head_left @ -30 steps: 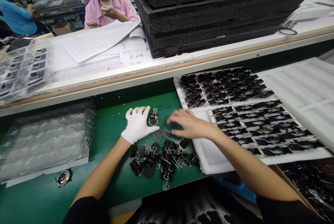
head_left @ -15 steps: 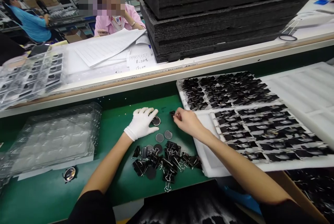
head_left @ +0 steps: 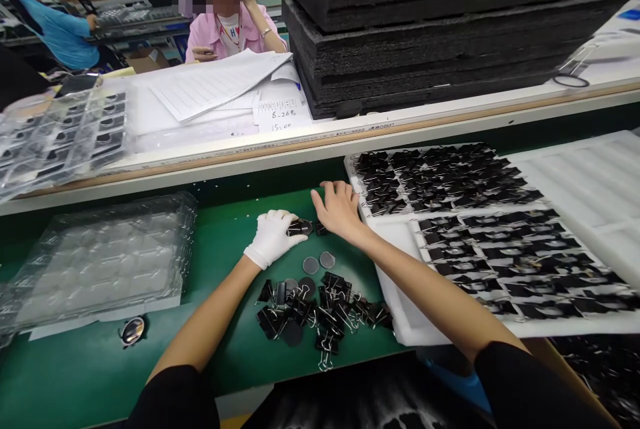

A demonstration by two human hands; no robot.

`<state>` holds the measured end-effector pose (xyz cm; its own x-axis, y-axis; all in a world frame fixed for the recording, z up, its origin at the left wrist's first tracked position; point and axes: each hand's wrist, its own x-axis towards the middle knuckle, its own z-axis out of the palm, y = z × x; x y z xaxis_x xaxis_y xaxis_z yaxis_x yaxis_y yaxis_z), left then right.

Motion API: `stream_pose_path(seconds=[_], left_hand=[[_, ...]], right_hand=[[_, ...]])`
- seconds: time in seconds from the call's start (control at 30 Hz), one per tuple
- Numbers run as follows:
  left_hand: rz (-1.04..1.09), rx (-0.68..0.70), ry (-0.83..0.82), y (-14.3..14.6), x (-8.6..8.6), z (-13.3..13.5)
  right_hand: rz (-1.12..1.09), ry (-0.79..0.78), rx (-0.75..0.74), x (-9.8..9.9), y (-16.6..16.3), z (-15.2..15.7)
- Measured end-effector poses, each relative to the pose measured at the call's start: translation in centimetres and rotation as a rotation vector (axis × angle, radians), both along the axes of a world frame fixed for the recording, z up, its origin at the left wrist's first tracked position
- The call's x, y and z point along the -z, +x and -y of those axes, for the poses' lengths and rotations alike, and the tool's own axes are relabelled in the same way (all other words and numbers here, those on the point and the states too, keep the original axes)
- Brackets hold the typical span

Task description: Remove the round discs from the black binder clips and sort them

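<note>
Your left hand (head_left: pixel 273 237), in a white glove, lies palm down on the green table (head_left: pixel 220 342), its thumb and forefinger nearly closed about the near end of a black clip (head_left: pixel 296 227). The clip's long axis runs left to right, with a round piece (head_left: pixel 307 227) at its right end, pointing away from the glove. Just right of that is a 2nd clip (head_left: pixel 321 229), partly hidden by your bare right hand (head_left: pixel 339 210). The right fingers are spread and appear to hold nothing; whether they touch the 2nd clip, you cannot tell from here. So the left hand is nearer the 1st clip, the right nearer the 2nd. Below both hands lie 2 gray discs (head_left: pixel 311 265), then a clip pile (head_left: pixel 327 312).
</note>
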<state>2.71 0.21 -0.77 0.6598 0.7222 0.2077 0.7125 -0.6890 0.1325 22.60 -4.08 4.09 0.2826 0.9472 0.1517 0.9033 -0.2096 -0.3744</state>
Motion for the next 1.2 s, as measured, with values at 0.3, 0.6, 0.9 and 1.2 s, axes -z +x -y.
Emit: stream_pose_path(seconds=[0.3,0.6,0.9,1.2], left_hand=[[0.007,0.023,-0.010,-0.2,0.7,-0.1],[0.032,0.041,-0.022,1.1,0.7,-0.1],[0.008,0.030,0.005,2.0,0.5,0.5],[0.173,-0.026,-0.161,0.9,-0.3,0.4]], right_hand=[[-0.156,-0.127,0.020,4.7,0.1,-2.4],[-0.076,-0.073,-0.020,5.3,0.8,-2.1],[-0.153,-0.013,0.007,4.9,0.6,-2.2],[-0.412,-0.055,-0.634,2.5,3.2,2.9]])
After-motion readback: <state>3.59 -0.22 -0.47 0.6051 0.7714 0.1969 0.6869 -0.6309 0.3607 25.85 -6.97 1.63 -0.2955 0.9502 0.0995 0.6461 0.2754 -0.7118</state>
